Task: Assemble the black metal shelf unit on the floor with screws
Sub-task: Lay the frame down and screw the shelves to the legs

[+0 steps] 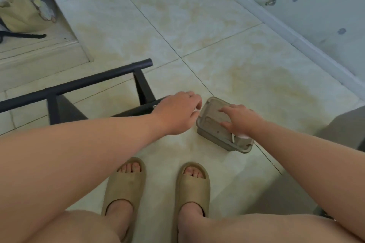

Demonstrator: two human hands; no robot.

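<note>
The black metal shelf frame [79, 85] lies on the tiled floor at the left, its long bar running toward the middle. A grey plastic box [213, 124] sits on the floor just right of the frame's near end. My left hand [177, 112] hovers over the frame's end beside the box, fingers curled down; something small and white shows at its fingertips, too hidden to identify. My right hand [239, 120] rests on top of the box with fingers spread, reaching into it. A small white item [243, 136] lies inside the box by my wrist.
My feet in tan slides [124, 187] stand just below the box. A step with a beige bag [17, 12] is at the back left. A white wall with baseboard [296, 31] runs along the right. A grey object [343, 126] sits at the right edge.
</note>
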